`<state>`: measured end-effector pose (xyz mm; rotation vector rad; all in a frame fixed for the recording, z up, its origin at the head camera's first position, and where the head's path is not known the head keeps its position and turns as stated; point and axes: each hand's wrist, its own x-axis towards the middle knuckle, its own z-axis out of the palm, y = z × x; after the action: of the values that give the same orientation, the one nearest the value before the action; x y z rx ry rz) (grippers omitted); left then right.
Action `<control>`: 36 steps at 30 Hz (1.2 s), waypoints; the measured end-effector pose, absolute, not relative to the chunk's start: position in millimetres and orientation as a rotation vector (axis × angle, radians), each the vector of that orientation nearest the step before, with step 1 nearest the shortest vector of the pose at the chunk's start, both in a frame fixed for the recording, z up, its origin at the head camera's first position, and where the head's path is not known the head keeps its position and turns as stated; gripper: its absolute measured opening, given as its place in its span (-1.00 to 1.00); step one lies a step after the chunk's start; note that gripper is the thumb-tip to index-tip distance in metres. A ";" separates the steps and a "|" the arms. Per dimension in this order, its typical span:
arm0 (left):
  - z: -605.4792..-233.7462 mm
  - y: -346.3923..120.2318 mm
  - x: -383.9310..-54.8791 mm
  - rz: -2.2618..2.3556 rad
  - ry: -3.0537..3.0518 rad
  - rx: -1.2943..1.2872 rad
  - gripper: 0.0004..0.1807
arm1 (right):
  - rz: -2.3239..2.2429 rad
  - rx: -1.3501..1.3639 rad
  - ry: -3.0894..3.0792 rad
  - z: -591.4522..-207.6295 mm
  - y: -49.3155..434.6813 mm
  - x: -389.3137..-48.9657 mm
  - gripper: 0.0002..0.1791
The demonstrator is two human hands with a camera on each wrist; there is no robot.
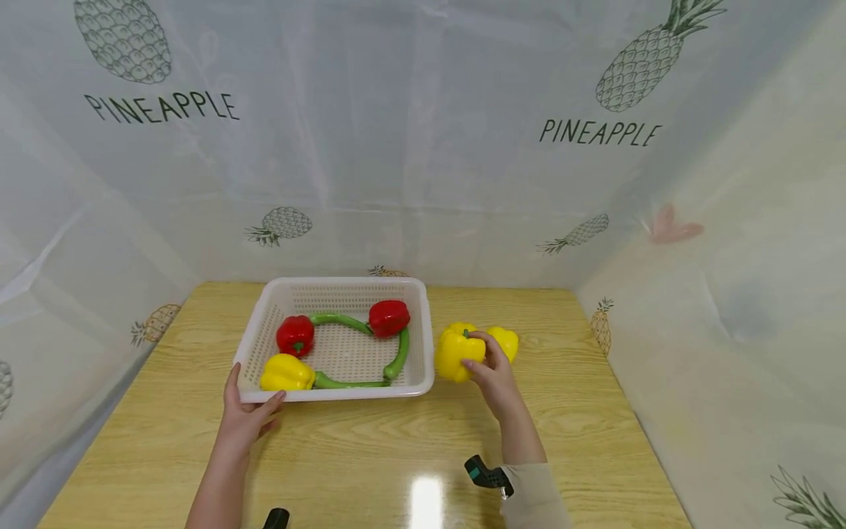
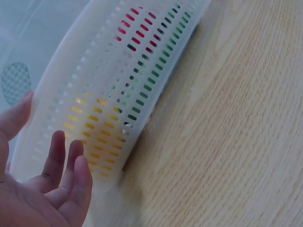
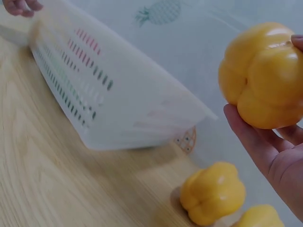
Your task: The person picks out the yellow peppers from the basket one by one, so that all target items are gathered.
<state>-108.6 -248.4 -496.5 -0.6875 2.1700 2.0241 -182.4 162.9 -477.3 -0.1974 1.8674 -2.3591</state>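
My right hand [image 1: 496,375] holds a yellow bell pepper [image 1: 458,353], thumb on one side and fingers on the other. In the right wrist view this yellow pepper [image 3: 265,75] is raised above two more yellow bell peppers [image 3: 213,193] on the table. The head view shows part of one yellow pepper [image 1: 505,342] behind my hand. My left hand [image 1: 246,419] grips the near left corner of a white perforated plastic basket [image 1: 428,338], thumb along the front rim. Inside lie two red bell peppers [image 1: 295,336], a yellow bell pepper [image 1: 287,372] and three long green peppers [image 1: 350,383].
Basket and peppers stand towards the back of a wood-grain table [image 1: 370,448]. A pale sheet printed with pineapples [image 1: 423,169] hangs behind the table and along both sides. A dark device [image 1: 487,474] sits at my right wrist.
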 end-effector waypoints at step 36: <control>-499.4 -250.1 -110.0 2.036 2.200 -0.662 0.22 | -2.841 0.250 1.774 -514.9 235.4 -177.5 -0.47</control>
<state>-110.0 -250.1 -499.4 -0.6625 2.2005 2.0363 -177.5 235.4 -514.9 0.2499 1.7742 -2.8415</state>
